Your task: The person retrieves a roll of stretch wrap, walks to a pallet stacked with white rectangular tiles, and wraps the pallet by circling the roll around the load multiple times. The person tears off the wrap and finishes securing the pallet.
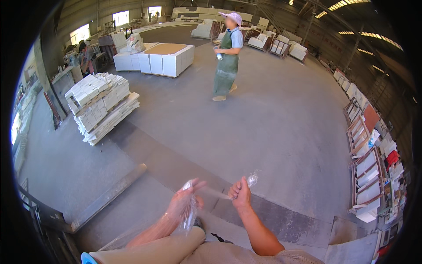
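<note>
In front of us, clear plastic film links the left hand, loosely spread, with the clenched right hand — seemingly a stretching step, calling for steady tension.

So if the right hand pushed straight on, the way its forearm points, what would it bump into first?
Probably the grey floor, if the arm slopes down as it seems to. Nothing nearer shows ahead of the right hand, though depth is hard to judge from one picture.
</note>
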Demonstrator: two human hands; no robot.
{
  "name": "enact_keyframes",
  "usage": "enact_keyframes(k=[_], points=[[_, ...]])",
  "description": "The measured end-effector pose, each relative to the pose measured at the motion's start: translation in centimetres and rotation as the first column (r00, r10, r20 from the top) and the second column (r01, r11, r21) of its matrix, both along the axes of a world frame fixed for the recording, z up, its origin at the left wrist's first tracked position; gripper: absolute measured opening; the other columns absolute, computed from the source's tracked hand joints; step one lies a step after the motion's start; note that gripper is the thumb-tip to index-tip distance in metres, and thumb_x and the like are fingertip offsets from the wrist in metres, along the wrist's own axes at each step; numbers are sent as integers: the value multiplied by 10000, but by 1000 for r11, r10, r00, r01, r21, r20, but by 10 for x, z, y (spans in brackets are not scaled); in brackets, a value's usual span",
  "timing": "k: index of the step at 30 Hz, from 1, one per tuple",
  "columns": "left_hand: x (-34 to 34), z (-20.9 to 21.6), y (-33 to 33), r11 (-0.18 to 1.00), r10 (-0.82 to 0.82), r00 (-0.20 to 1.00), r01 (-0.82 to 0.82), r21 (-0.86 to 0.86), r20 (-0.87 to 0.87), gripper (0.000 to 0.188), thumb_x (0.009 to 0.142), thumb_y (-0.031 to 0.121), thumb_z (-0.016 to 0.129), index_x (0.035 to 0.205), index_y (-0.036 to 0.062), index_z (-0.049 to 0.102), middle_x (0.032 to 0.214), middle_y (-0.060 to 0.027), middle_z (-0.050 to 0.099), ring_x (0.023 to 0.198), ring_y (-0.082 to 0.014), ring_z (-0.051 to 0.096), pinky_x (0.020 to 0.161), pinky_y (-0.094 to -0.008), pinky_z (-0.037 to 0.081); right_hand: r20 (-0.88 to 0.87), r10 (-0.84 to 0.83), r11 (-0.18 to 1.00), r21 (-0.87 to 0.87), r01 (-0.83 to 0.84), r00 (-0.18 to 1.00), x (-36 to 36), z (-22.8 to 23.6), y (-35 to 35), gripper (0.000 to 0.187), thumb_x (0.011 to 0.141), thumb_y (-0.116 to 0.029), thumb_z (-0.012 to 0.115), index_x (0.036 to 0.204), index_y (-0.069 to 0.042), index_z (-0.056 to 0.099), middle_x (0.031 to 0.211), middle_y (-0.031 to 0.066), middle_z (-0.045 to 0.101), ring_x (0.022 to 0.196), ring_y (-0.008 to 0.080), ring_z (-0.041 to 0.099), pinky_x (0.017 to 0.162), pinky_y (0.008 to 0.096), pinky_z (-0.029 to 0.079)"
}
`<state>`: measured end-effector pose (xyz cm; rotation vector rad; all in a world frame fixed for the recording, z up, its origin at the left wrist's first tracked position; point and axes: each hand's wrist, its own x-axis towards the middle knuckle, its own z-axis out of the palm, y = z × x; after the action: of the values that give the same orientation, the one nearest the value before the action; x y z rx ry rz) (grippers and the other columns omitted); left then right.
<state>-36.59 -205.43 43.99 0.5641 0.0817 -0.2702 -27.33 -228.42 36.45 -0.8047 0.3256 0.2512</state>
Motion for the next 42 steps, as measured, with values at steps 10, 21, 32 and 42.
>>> enact_keyframes(k=[10, 21, 32, 42], points=[[359, 2, 93, 860, -294, 949, 316, 401, -118, 476, 943, 94, 500, 1390, -14, 375, 1357, -168, 470, 1198, -264, 520, 1012, -396, 431, 469, 539, 787, -577, -220, 700, 261, 56, 131, 367, 1005, -275, 448, 726, -44, 510, 646, 8, 486, 604, 114, 431, 569, 271, 361], [691, 26, 257, 750, -378, 920, 372, 547, -107, 339, 872, 191, 611, 1144, -7, 565, 992, -80, 615, 942, -156, 564, 869, -310, 445, 534, 808, 573, -811, -120, 248, 690, 92, 330, 249, 973, -238, 505, 1051, -59, 661, 1006, 60, 644, 899, 162, 596, 793, 321, 482], [1036, 21, 487, 688, -436, 896, 394, 610, -87, 195, 898, 195, 556, 957, 10, 540, 780, -63, 557, 608, -139, 550, 577, -309, 460, 90, 968, 233, -657, -717, 233, 1023, 86, 556, 389, 941, -319, 568, 1188, -18, 584, 963, 50, 654, 891, 131, 592, 837, 310, 474], [1319, 2, 675, 695, -236, 970, 205, 689, -51, 341, 973, 252, 408, 947, -16, 617, 726, -68, 619, 672, -160, 598, 676, -298, 485, 162, 933, 361, -411, -837, 322, 1302, 62, 710, 374, 909, -228, 587, 1162, 46, 553, 984, 79, 650, 931, 161, 595, 868, 336, 457]])
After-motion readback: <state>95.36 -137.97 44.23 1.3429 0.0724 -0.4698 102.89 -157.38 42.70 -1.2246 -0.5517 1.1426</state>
